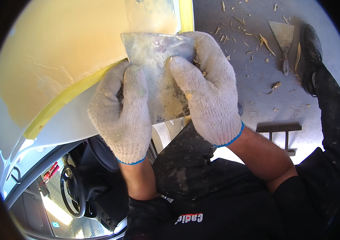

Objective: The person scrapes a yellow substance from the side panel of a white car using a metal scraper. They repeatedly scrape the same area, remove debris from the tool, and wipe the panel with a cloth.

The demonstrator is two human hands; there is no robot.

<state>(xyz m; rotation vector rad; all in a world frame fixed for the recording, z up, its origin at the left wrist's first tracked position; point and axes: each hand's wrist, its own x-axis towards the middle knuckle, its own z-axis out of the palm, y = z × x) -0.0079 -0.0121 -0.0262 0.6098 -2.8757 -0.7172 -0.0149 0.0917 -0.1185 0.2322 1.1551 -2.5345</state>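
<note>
In the head view, one smeared grey flat plate with a flared far end (158, 76) lies between the two hands, its long axis running near to far. The left hand in a whitish knit glove (118, 108) and the right hand in a matching glove (208, 88) each pinch one side, thumbs on the face, fingers closed behind. The left is nearer the cream-coated curved panel (66, 52); the plate's far edge overlaps it in view, though contact cannot be told. Two yellow tape strips (70, 92) show at the panel. Far right, on the grey floor (254, 76), lie one triangular-bladed scraper (282, 38) and many pale shavings (266, 44). One black steering wheel (72, 190) shows near left.
</note>
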